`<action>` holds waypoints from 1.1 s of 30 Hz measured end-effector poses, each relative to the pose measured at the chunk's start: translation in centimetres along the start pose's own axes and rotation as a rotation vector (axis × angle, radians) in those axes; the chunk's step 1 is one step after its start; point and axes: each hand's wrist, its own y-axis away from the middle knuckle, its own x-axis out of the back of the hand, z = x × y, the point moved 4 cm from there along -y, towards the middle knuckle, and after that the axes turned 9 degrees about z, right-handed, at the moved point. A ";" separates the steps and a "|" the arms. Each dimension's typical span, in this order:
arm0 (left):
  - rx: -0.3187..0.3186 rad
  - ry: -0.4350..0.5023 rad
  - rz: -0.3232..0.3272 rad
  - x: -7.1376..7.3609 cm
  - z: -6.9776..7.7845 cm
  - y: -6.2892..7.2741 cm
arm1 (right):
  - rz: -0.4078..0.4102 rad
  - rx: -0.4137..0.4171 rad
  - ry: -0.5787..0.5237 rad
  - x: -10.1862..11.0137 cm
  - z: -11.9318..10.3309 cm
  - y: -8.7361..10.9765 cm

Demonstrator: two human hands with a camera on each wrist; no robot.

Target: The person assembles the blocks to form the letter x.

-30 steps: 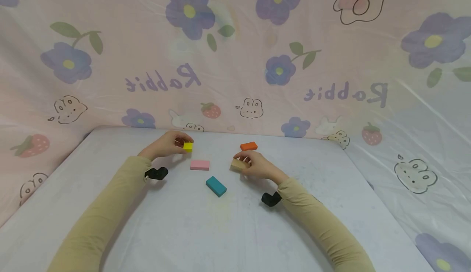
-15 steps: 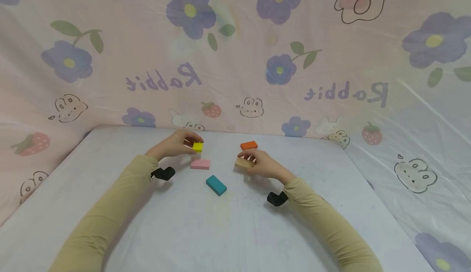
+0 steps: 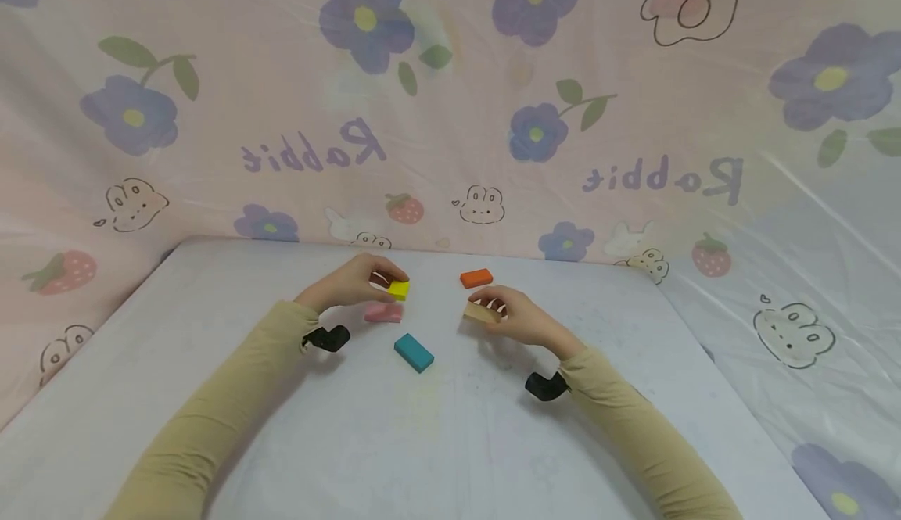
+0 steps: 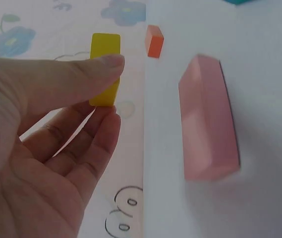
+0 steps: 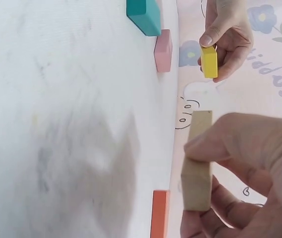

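My left hand [image 3: 353,280] pinches a yellow block [image 3: 398,291] between thumb and fingers, held up over the table just behind the pink block [image 3: 383,314]. In the left wrist view the thumb lies across the yellow block [image 4: 105,45], and the pink block [image 4: 207,119] rests on the table beside it. My right hand [image 3: 524,318] grips a plain wooden block [image 3: 481,313] above the table, right of the middle. The right wrist view shows the thumb on one side of the wooden block [image 5: 197,183] and fingertips on the other.
An orange block [image 3: 476,278] lies behind the right hand, towards the back edge. Nearer the front lies a teal block [image 3: 414,353], set at a slant. The white table [image 3: 422,457] meets a printed curtain [image 3: 436,98] at the back and sides.
My left hand has moved right with the yellow block, its shadow now falling across the pink block. My right hand has shifted a little right with the wooden block. The other blocks stayed put.
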 end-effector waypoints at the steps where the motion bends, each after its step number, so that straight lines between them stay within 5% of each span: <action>1: 0.003 0.006 -0.004 -0.2 0.1 -0.1 | 0.001 0.001 0.002 0.1 0.0 0.1; 11: 0.025 0.013 -0.022 -1.8 1.0 -0.5 | -0.007 -0.019 0.012 0.9 0.1 1.6; 33: -0.035 0.029 -0.081 -5.5 2.7 -2.0 | -0.018 -0.040 0.018 0.9 1.0 3.8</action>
